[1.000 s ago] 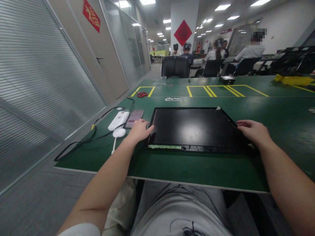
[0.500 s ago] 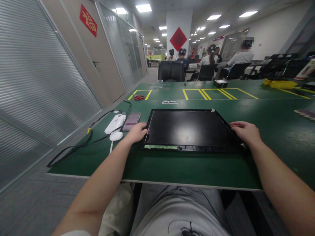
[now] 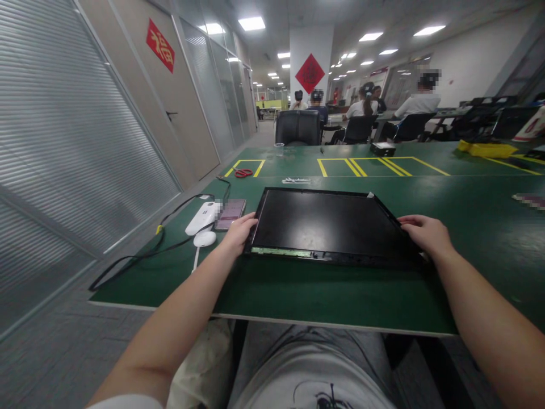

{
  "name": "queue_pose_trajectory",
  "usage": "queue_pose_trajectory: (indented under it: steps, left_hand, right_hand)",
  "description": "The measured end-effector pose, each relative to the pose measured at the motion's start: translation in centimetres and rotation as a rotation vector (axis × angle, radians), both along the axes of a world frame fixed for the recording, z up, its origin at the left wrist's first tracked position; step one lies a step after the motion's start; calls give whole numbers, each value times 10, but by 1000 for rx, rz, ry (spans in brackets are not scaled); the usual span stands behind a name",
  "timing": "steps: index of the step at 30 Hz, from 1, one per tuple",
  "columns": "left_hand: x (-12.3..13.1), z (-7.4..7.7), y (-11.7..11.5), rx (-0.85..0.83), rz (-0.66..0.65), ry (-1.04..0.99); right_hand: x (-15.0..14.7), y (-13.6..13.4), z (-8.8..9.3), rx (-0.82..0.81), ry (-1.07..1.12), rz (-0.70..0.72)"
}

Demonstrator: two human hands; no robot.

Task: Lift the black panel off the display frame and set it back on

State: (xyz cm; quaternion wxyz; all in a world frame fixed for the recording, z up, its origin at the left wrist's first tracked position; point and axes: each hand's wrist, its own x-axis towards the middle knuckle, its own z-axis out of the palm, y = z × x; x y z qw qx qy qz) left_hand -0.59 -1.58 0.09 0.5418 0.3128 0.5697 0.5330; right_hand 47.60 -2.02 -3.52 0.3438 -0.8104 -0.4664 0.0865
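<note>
A black LCD screen panel (image 3: pixel 323 221) in a thin dark frame is in front of me, with a green circuit strip (image 3: pixel 276 251) along the left part of its near edge. My left hand (image 3: pixel 240 232) is closed on the panel's left edge, fingers partly hidden by the frame. At the opposite edge, my right hand (image 3: pixel 426 234) grips the frame between thumb and fingers. The panel's left side looks slightly raised off the green table (image 3: pixel 332 307). Close to my left hand lie a phone (image 3: pixel 230 213) and a white device (image 3: pixel 203 218).
Red scissors (image 3: pixel 244 173), a clear cup (image 3: pixel 279 149), small white pieces (image 3: pixel 296 180) and a black box (image 3: pixel 382 149) are farther back. A yellow tray (image 3: pixel 486 149) is at the far right. Black cable (image 3: pixel 128 258) runs along the left side. Several people sit beyond the table.
The panel's left side has risen a little, with my left hand now gripping that edge more closely. My right hand keeps its place on the right edge. The view has tilted slightly.
</note>
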Motion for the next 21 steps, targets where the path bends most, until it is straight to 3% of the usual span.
queue_pose_trajectory:
  steps: [4,9,13,21]
  left_hand:
    - [1,-2,4,-26,12,-64]
    - [-3,-11,11,-2,-104,-219]
    - [-4,-9,9,-23,-64,-222]
    - [1,-7,3,19,-160,-236]
  right_hand:
    - [2,1,-1,7,10,1]
    - [4,3,-3,25,11,5]
    - [1,2,-2,36,26,-4]
    - [-2,0,-1,27,83,-6]
